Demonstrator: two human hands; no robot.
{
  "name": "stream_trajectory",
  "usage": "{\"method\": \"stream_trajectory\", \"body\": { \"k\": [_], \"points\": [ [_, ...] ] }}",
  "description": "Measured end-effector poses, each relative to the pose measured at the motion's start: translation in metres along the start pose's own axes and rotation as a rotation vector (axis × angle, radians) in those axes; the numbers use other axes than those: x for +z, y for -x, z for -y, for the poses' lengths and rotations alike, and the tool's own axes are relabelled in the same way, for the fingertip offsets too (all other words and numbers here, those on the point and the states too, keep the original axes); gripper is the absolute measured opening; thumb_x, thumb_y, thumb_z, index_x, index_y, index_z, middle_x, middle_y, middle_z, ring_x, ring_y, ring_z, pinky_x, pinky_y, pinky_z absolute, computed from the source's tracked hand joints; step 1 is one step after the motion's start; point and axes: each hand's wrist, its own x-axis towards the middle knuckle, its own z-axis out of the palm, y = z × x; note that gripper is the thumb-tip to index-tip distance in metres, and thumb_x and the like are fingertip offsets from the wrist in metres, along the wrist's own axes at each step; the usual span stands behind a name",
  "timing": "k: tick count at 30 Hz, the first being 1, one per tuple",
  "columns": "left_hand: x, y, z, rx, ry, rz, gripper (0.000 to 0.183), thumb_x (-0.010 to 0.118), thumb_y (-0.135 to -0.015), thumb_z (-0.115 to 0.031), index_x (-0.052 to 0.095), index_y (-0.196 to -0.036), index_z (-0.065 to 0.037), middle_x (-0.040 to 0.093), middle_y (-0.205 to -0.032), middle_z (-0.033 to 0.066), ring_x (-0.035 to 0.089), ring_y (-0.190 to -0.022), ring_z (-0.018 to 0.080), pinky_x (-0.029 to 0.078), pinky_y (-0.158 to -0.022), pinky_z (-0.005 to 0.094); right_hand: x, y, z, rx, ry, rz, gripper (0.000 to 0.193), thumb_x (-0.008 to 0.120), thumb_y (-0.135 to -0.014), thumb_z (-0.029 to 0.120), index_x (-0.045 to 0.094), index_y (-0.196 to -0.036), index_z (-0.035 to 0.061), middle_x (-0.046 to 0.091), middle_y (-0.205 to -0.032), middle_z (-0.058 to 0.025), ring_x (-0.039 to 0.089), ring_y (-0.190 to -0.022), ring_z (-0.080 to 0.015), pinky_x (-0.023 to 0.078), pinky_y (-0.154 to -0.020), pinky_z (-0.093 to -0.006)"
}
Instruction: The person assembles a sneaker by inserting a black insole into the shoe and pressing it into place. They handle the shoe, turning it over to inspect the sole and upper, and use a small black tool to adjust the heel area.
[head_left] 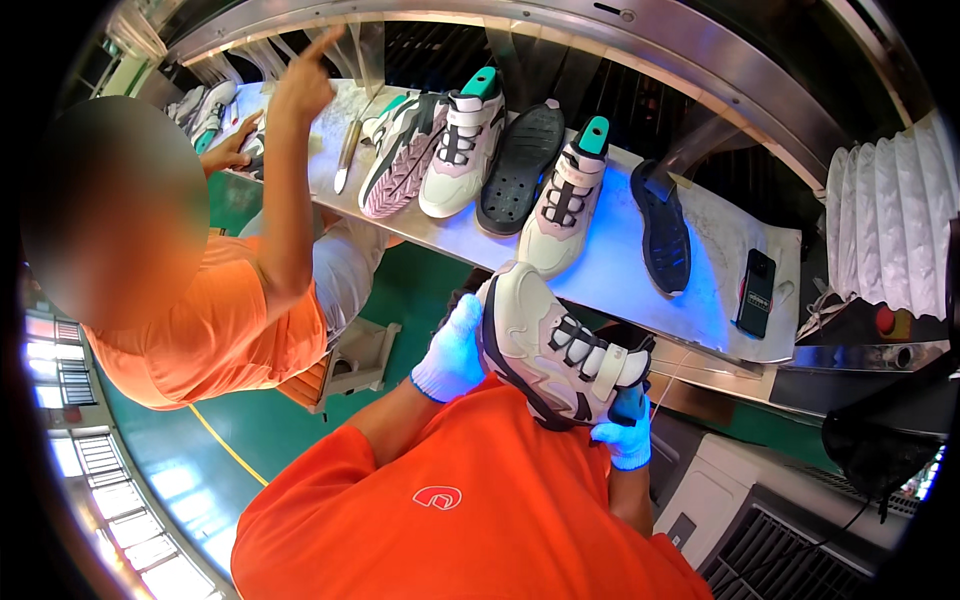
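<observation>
A white sneaker (535, 335) with pale pink panels, black laces and a strap is held over my lap, toe up and left. My left hand (453, 352), in a white knit glove lit blue, grips it by the toe end. At the heel and collar my right hand (626, 440), gloved alike, is closed around it; some fingers are hidden. Just beyond, a similar sneaker (563, 210) with a green last in it rests on the metal bench (610, 290). Left of it lie a black sole (518, 170) and another sneaker (462, 155).
Another black sole (662, 230) and a dark phone (756, 292) lie on the bench's right half. A knife (348, 152) lies to the left. A co-worker in orange (230, 310) sits at left, one arm raised. A white ribbed duct (890, 215) stands at right.
</observation>
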Motion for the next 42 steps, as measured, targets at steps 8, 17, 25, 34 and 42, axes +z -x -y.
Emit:
{"method": "stream_trajectory", "body": {
  "k": [8,17,25,34,42],
  "points": [
    [0.007,0.004,-0.002,-0.01,0.007,0.002,0.106,0.077,-0.098,-0.061,0.026,-0.177,-0.012,0.038,-0.177,0.0104,0.04,-0.162,0.0313,0.035,-0.132,0.051,0.007,0.007,0.012,0.003,0.118,0.05,0.118,0.106,-0.06,0.012,0.05,-0.164,0.0014,0.061,-0.157,-0.008,0.056,-0.144,-0.0252,0.044,-0.12,-0.0426],
    [0.022,0.011,-0.004,0.053,-0.305,-0.074,0.133,0.097,-0.075,-0.047,0.021,-0.177,-0.01,0.04,-0.173,0.0118,0.04,-0.161,0.0311,0.034,-0.132,0.049,0.012,0.011,0.016,0.172,0.135,-0.143,0.094,0.105,-0.058,0.002,0.066,-0.144,0.0039,0.073,-0.128,-0.0037,0.071,-0.103,-0.0195,0.062,-0.086,-0.0385],
    [0.013,0.002,0.001,0.093,-0.119,-0.189,0.108,0.088,-0.082,-0.025,0.031,-0.172,-0.008,0.055,-0.161,0.0174,0.057,-0.147,0.0378,0.05,-0.122,0.0546,0.049,-0.044,0.071,0.024,0.12,0.038,0.109,0.105,-0.049,0.011,0.063,-0.149,-0.002,0.07,-0.141,-0.0037,0.063,-0.127,-0.0178,0.051,-0.111,-0.0373],
    [-0.015,0.03,-0.039,0.199,-0.03,-0.226,0.087,0.078,-0.088,-0.028,0.044,-0.162,0.002,0.064,-0.151,0.0234,0.065,-0.136,0.0448,0.054,-0.115,0.0614,-0.018,-0.14,0.136,-0.38,1.118,-0.735,0.07,0.085,-0.092,0.019,0.056,-0.153,-0.0025,0.074,-0.13,-0.0237,0.072,-0.119,-0.0364,0.056,-0.105,-0.0459],
    [-0.057,0.047,-0.041,0.182,0.0,-0.289,0.084,0.075,-0.084,-0.023,0.047,-0.159,0.004,0.065,-0.15,0.0236,0.065,-0.136,0.0446,0.053,-0.117,0.0605,-0.043,-0.197,0.15,-0.214,1.64,-0.793,0.053,0.075,-0.099,0.029,0.067,-0.145,0.0053,0.069,-0.134,-0.0287,0.067,-0.124,-0.045,0.053,-0.111,-0.0492]
  ]
}}
